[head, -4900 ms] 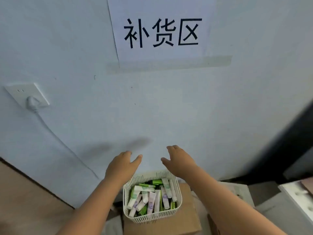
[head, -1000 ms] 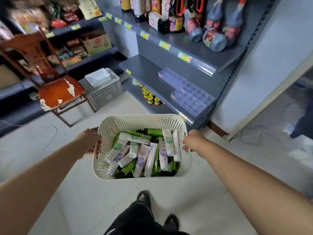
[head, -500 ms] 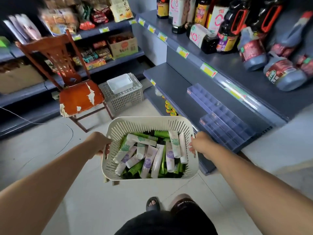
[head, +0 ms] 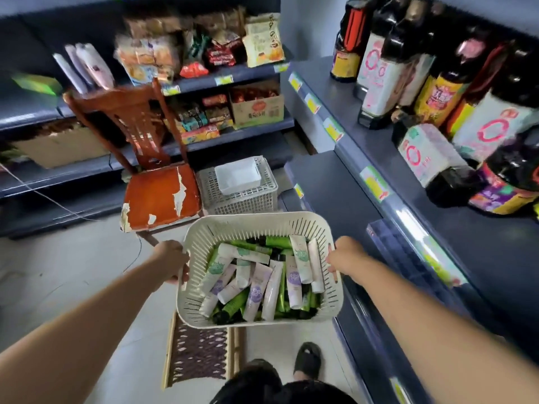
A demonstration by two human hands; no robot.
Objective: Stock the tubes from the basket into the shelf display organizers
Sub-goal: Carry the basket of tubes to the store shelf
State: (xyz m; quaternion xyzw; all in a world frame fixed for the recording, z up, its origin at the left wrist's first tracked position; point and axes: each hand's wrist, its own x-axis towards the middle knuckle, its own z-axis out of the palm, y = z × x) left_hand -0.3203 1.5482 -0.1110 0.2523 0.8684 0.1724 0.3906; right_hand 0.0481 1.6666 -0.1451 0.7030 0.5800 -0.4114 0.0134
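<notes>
The left hand (head: 172, 265) is closed around the left rim of the cream slotted plastic basket (head: 256, 225), and the right hand (head: 344, 258) is closed around the right rim, so the basket hangs in the air in the lower middle of the frame, above the pale tiled floor (head: 73, 272). Inside the basket lie many white, lilac and green squeeze tubes (head: 256, 284), heaped in different directions. Below the basket a patterned woven mat (head: 198, 351) lies on the floor, and a foot in a dark sandal (head: 307, 360) shows near the bottom edge. Just beyond the basket stands a worn red wooden chair (head: 160, 193) with peeling paint, and beside it a grey mesh crate (head: 239, 196) that carries a small white tray (head: 237, 176). At the right of the frame, a translucent blue compartment organizer (head: 408, 263) sits on the grey metal shelf (head: 335, 193), partly blurred. On the shelf above it stand dark sauce bottles (head: 423, 83), and snack packets (head: 204, 53) fill the shelves in the upper left.
</notes>
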